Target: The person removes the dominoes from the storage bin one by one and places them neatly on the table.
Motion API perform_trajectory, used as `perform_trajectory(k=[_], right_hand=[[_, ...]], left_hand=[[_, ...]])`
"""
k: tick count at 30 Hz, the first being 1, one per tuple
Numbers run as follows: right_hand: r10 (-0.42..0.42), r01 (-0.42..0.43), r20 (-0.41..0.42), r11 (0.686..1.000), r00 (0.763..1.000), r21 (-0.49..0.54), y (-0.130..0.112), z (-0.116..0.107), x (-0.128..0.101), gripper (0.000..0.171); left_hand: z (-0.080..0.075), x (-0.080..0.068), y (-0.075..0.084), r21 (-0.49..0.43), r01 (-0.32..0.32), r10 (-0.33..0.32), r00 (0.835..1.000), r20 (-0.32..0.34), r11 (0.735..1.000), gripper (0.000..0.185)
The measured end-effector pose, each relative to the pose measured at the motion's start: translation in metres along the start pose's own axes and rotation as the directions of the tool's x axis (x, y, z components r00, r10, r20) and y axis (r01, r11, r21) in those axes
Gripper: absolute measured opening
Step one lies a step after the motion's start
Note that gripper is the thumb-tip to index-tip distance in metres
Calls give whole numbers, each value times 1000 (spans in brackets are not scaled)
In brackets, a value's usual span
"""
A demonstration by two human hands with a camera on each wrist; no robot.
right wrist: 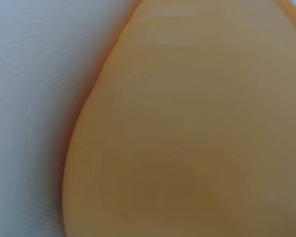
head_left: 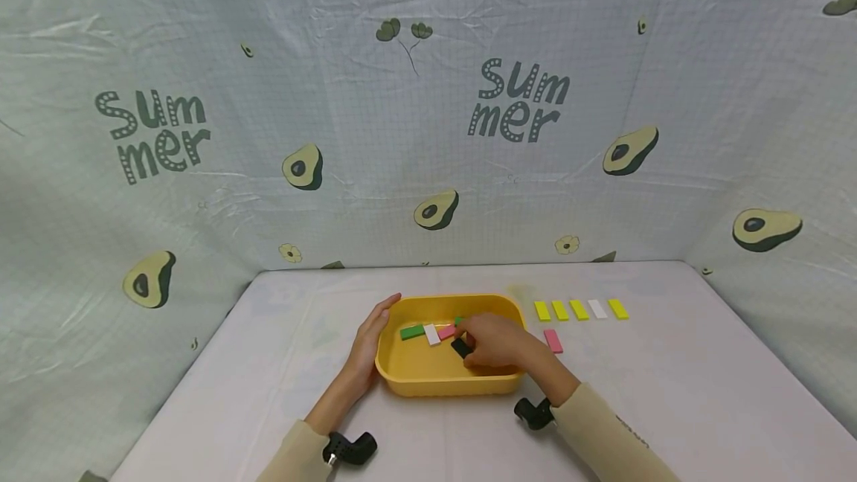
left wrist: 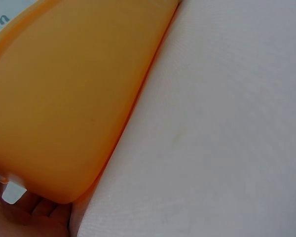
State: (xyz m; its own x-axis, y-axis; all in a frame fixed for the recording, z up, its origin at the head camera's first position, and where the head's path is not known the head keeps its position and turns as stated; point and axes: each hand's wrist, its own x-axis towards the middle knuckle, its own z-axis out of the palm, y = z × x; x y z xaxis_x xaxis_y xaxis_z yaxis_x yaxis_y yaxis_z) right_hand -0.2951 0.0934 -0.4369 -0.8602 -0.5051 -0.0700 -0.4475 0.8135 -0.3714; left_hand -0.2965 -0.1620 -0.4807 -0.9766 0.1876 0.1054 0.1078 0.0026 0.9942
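Your counter (head_left: 669, 393) under both hands, yellow tub (head_left: 428, 381) between them, your left hand (head_left: 368, 344) flat with straight fingers against its left wall, your right hand (head_left: 492, 341) inside it pinching a black block (head_left: 460, 348), green block (head_left: 412, 332), white block (head_left: 432, 334) just left of that hand

White table (head_left: 669, 393), cloth-covered, backed by avocado-print sheet. Yellow tub (head_left: 428, 381) sits at table centre, near front edge. At 2 o'clock from tub: row of five small flat blocks, left to right three yellow blocks (head_left: 559, 310), white block (head_left: 597, 309), another yellow block (head_left: 618, 309). Pink block (head_left: 553, 341) lies alone at 3 o'clock from tub, just beside it, below row.
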Motion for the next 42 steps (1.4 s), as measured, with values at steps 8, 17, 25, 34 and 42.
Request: perform_trajectory(k=[8,17,25,34,42], right_hand=[[-33,33,3,999,999,-1,12,0,3,38],[-62,62,5,998,998,-5,17,-1,2,37],[-49,49,3,998,999,47,14,-10,-4,37],[-40,41,-13,995,999,92,13,-27,-13,39],[-18,22,-47,997,999,79,18,-42,-18,37]], left_hand=[[8,1,-4,2,-4,4,999,-35,1000,51],[12,0,-7,7,-8,9,999,-51,1000,51],[12,-1,-6,11,-10,11,999,-54,1000,50],[12,-1,-6,3,-2,2,999,-52,1000,51],[11,-2,-6,4,-10,10,999,-41,1000,51]])
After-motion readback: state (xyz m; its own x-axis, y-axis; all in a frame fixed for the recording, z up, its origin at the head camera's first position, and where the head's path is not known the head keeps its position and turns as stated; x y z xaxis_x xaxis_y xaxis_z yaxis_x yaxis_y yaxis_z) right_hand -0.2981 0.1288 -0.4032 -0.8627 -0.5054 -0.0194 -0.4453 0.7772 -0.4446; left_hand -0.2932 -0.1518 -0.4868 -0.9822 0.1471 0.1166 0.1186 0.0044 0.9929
